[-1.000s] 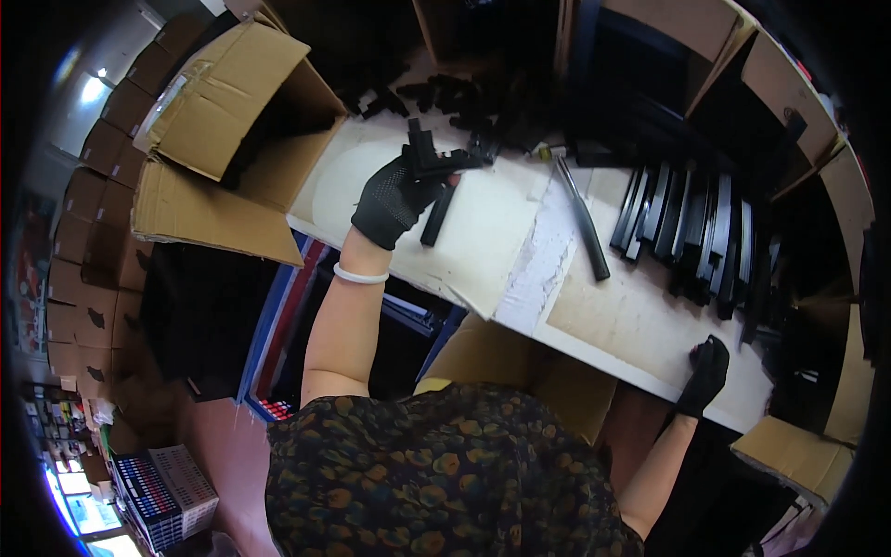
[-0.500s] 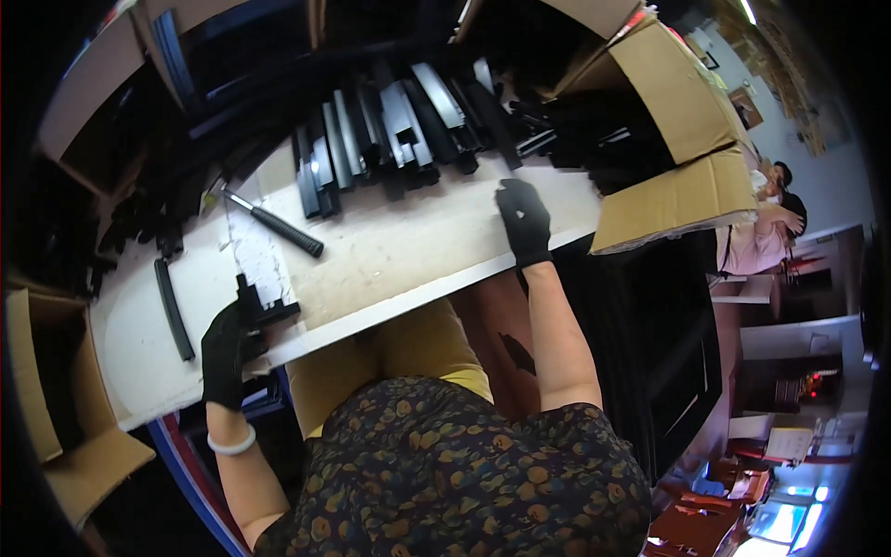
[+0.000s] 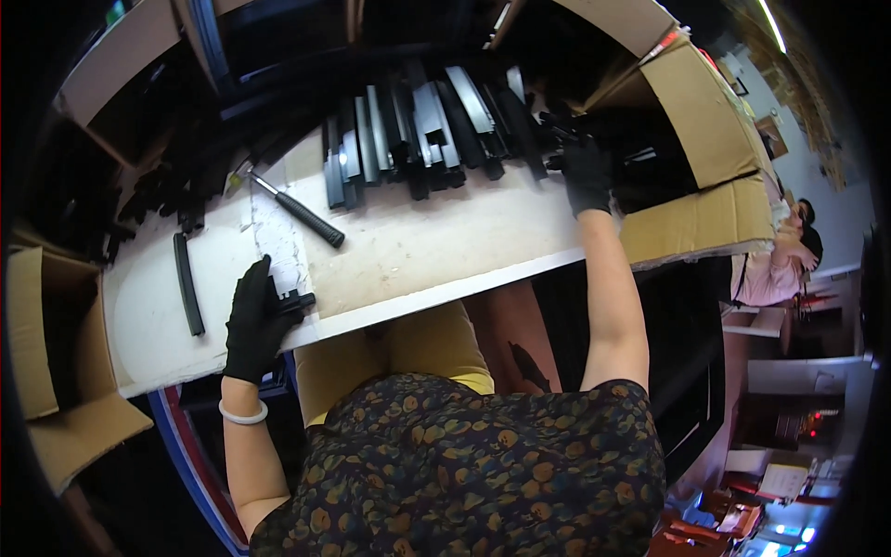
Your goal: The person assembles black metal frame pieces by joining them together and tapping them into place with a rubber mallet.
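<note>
The gloved left hand (image 3: pixel 255 320) rested at the near edge of the pale worktop (image 3: pixel 418 251), its fingers closed around a small black part (image 3: pixel 295 302). Just beside it lay a short black strip (image 3: pixel 188 283), and farther in a black-handled tool (image 3: pixel 299 213). The gloved right hand (image 3: pixel 587 174) reached to the row of black profiles (image 3: pixel 418 130) beside an open cardboard box (image 3: pixel 705 121); whether it gripped anything could not be told.
</note>
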